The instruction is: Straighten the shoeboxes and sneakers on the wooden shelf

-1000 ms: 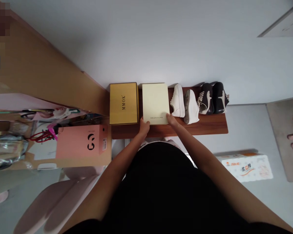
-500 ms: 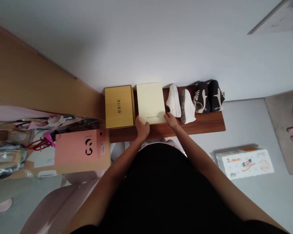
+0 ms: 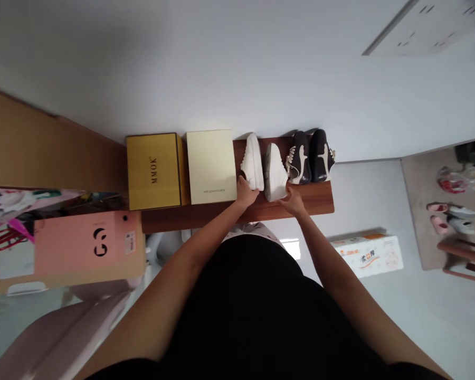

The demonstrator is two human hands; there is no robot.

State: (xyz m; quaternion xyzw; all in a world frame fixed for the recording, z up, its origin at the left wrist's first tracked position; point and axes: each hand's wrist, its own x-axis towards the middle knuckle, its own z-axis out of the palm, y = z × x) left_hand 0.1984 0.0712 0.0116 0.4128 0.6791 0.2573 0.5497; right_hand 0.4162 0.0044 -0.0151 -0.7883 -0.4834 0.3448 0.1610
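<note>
Two white sneakers stand side by side on a brown wooden board against the wall, the right one a little nearer to me and leaning. My left hand closes around the near end of the left sneaker, fingers on its left side and thumb at the front. On the right sneaker's near end, my right hand has thumb and fingers curled about the corner. Just left of my left hand lies a cream shoebox. Dark sneakers with cream trim stand to the right.
A yellow shoebox sits at the board's left end. Farther left are a pink box and a cardboard panel. On the floor at right lies a white tissue pack; shoes rest on a mat beyond.
Both hands have left the cream shoebox and moved right along the board to the white sneakers. My view has shifted right, so everything appears farther left.
</note>
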